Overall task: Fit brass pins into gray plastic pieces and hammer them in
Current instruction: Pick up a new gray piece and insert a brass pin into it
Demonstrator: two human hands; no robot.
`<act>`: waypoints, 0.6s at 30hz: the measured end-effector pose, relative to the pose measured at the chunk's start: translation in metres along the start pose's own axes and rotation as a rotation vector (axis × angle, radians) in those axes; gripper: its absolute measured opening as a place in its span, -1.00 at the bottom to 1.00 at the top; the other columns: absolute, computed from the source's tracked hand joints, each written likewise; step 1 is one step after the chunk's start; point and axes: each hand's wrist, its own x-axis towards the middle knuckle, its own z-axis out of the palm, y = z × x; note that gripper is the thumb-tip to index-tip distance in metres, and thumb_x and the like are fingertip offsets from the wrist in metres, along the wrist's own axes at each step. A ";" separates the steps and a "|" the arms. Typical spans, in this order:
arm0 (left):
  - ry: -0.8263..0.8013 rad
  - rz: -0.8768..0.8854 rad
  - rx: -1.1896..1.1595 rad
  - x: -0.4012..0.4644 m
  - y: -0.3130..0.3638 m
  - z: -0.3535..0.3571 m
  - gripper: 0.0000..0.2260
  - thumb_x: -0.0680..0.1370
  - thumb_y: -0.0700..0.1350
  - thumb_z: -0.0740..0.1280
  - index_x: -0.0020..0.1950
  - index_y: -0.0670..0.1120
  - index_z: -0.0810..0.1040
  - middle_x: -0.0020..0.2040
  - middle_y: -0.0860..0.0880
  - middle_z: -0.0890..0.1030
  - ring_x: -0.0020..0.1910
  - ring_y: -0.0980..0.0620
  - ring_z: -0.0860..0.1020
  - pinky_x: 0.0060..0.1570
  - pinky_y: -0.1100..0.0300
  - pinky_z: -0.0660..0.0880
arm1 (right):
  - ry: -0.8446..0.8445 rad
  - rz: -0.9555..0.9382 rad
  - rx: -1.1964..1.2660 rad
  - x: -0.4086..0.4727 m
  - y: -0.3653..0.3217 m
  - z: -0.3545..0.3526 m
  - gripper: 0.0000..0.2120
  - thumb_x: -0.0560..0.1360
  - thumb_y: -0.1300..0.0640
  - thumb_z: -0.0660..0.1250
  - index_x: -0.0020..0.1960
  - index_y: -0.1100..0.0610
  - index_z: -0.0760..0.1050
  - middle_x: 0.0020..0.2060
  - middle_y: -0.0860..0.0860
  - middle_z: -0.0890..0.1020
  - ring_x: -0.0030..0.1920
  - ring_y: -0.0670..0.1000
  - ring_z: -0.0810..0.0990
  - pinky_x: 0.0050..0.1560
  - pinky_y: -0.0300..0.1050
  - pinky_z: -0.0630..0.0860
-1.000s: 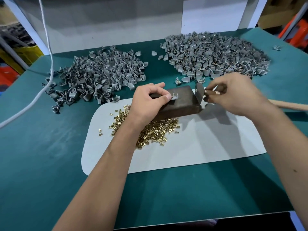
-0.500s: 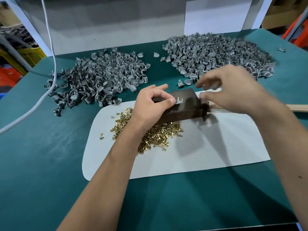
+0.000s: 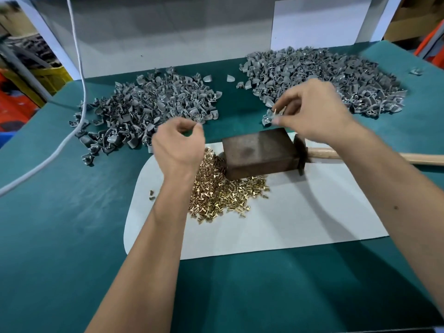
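Brass pins (image 3: 223,195) lie heaped on the white mat (image 3: 300,217) beside the dark block (image 3: 260,152); they look tiny, hard and slippery, best pinched by the shank. The right hand (image 3: 314,111) pinches what seems a gray plastic piece (image 3: 276,114), light and stiff, near the right pile (image 3: 336,75). The left hand (image 3: 177,145) hovers curled, seemingly holding nothing.

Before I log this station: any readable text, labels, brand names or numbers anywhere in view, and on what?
None can be read.
Metal block: plain dark surface, no stamp visible.
Hammer handle: bare wood, no brand visible.
White mat: blank.
Gray plastic pieces and brass pins: too small to show any marking.
Cardboard box at far right: no print legible.
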 end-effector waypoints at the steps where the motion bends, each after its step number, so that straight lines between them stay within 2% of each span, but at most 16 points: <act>1: 0.038 0.020 0.124 0.005 -0.006 -0.004 -0.92 0.50 -0.09 0.43 -0.05 0.00 0.72 -0.12 0.09 0.71 -0.11 0.08 0.64 0.16 0.11 0.57 | 0.037 0.042 -0.012 0.006 0.002 -0.003 -0.67 0.41 0.13 0.61 0.15 0.04 0.67 -0.29 -0.08 0.68 -0.26 -0.19 0.63 -0.02 -0.26 0.59; 2: 0.063 0.043 0.231 0.008 -0.012 -0.008 -0.87 0.49 -0.12 0.39 -0.02 0.01 0.71 -0.07 0.06 0.71 -0.05 0.00 0.63 0.27 0.16 0.44 | 0.065 0.074 -0.032 0.010 0.005 -0.005 -0.60 0.42 0.16 0.60 0.24 0.06 0.63 -0.27 -0.05 0.69 -0.21 -0.14 0.65 0.10 -0.17 0.60; 3: 0.079 0.056 0.319 0.011 -0.017 -0.010 -0.80 0.48 -0.15 0.35 0.03 0.01 0.71 -0.03 0.03 0.71 0.00 -0.06 0.61 0.25 0.23 0.28 | 0.080 0.084 -0.058 0.013 0.006 -0.007 -0.56 0.42 0.17 0.59 0.28 0.06 0.61 -0.26 -0.05 0.70 -0.17 -0.10 0.66 0.18 -0.09 0.59; 4: 0.082 0.050 0.384 0.013 -0.021 -0.012 -0.74 0.48 -0.18 0.31 0.06 0.02 0.71 0.00 0.01 0.71 0.04 -0.11 0.58 0.15 0.28 0.16 | 0.083 0.066 -0.078 0.013 0.004 -0.008 -0.58 0.42 0.16 0.59 0.25 0.06 0.62 -0.25 -0.05 0.70 -0.15 -0.07 0.67 0.20 -0.05 0.59; 5: 0.077 0.033 0.410 0.014 -0.023 -0.015 -0.70 0.47 -0.22 0.29 0.07 0.03 0.71 0.01 -0.01 0.71 0.06 -0.15 0.56 0.13 0.29 0.14 | 0.061 0.023 -0.080 0.010 -0.001 -0.010 -0.65 0.41 0.16 0.59 0.17 0.05 0.65 -0.25 -0.07 0.70 -0.15 -0.07 0.67 0.17 -0.04 0.61; 7: 0.051 0.014 0.392 0.015 -0.026 -0.017 -0.67 0.45 -0.28 0.28 0.06 0.02 0.73 -0.03 -0.05 0.72 0.06 -0.20 0.58 0.22 0.15 0.40 | -0.091 -0.127 -0.083 0.001 -0.016 -0.012 -0.82 0.41 0.15 0.59 -0.02 0.00 0.70 -0.26 -0.11 0.71 -0.22 -0.16 0.68 0.06 -0.10 0.66; 9: 0.030 0.009 0.385 0.014 -0.025 -0.019 -0.65 0.44 -0.31 0.29 0.04 0.00 0.75 -0.06 -0.09 0.73 0.03 -0.20 0.62 0.03 0.01 0.60 | -0.350 -0.281 -0.110 -0.014 -0.035 -0.012 -0.88 0.40 0.15 0.58 -0.12 -0.04 0.72 -0.31 -0.17 0.70 -0.28 -0.23 0.67 -0.13 -0.27 0.65; 11: 0.018 0.001 0.381 0.015 -0.024 -0.019 -0.66 0.42 -0.33 0.31 0.02 0.00 0.76 -0.08 -0.09 0.73 -0.01 -0.19 0.64 -0.06 0.02 0.62 | -0.632 -0.314 -0.110 -0.029 -0.055 -0.006 -0.89 0.41 0.15 0.56 -0.17 -0.05 0.71 -0.36 -0.12 0.70 -0.37 -0.15 0.67 -0.38 -0.25 0.62; 13: 0.011 -0.011 0.374 0.016 -0.025 -0.018 -0.68 0.43 -0.31 0.34 0.01 0.01 0.74 -0.09 -0.08 0.72 -0.02 -0.18 0.64 -0.08 0.08 0.57 | -0.811 -0.358 -0.156 -0.042 -0.069 0.008 -0.91 0.42 0.13 0.56 -0.18 -0.03 0.70 -0.41 -0.08 0.68 -0.45 -0.10 0.66 -0.44 -0.16 0.61; 16: -0.017 0.016 0.413 0.016 -0.025 -0.017 -0.68 0.43 -0.29 0.34 0.06 0.00 0.73 -0.05 -0.09 0.73 0.05 -0.19 0.62 -0.04 0.12 0.53 | -0.873 -0.437 -0.265 -0.057 -0.080 0.030 -0.91 0.39 0.13 0.59 -0.17 0.01 0.69 -0.41 -0.09 0.67 -0.44 -0.10 0.65 -0.35 -0.15 0.64; 18: -0.046 0.040 0.446 0.016 -0.026 -0.015 -0.66 0.43 -0.30 0.30 0.06 0.01 0.73 -0.01 -0.09 0.73 0.13 -0.21 0.59 0.09 0.07 0.57 | -0.834 -0.487 -0.364 -0.064 -0.084 0.038 -0.91 0.38 0.13 0.59 -0.17 0.02 0.70 -0.41 -0.13 0.64 -0.41 -0.14 0.62 -0.34 -0.29 0.60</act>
